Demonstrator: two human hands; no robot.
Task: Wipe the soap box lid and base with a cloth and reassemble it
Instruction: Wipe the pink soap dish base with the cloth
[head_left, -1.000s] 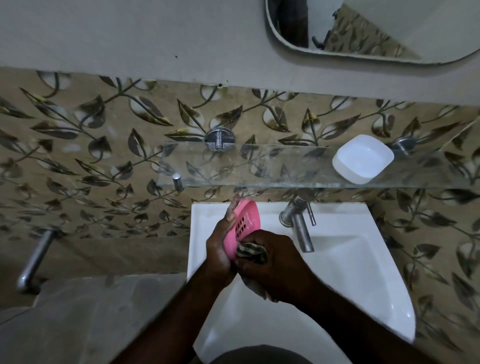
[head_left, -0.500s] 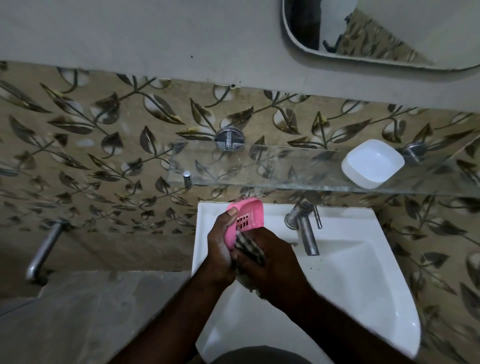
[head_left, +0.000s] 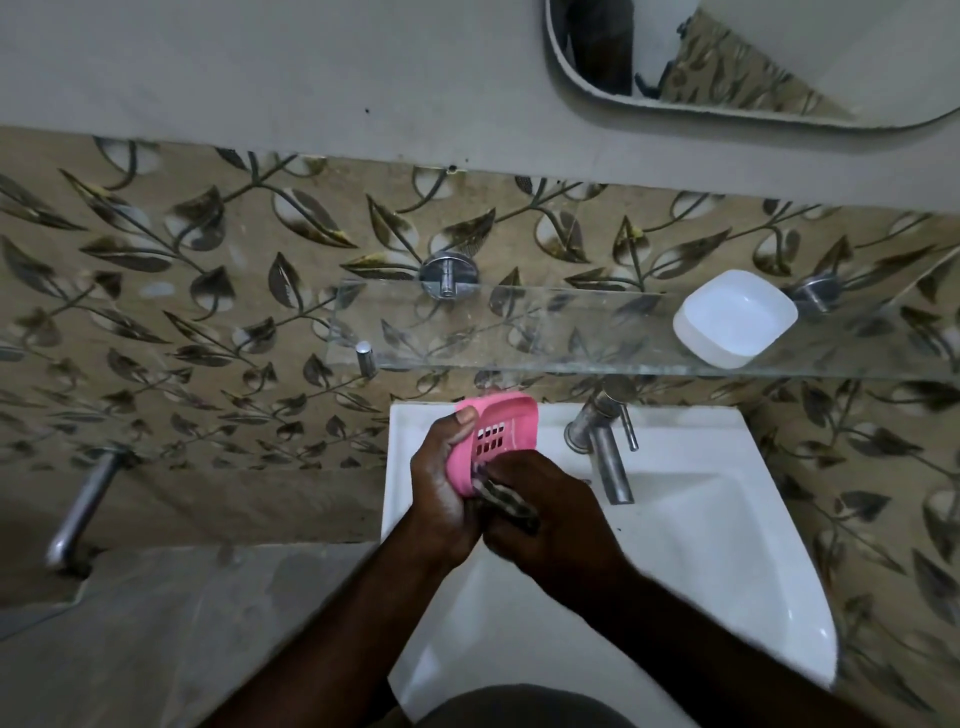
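While working over the sink (head_left: 701, 545) mid-frame, likely to catch drips, grips the pink slotted half (head_left: 506, 421) in curled fingers of the left hand (head_left: 441, 483), rubs its lower end with the cloth (head_left: 506, 501) bunched in the right hand (head_left: 545, 525), white half (head_left: 735, 317) parked upper right on the shelf (head_left: 571, 327).

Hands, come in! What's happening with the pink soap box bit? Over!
Left hand grips pink slotted plastic soap box half. Right hand presses checked cloth on it. White plastic half sits on glass shelf.
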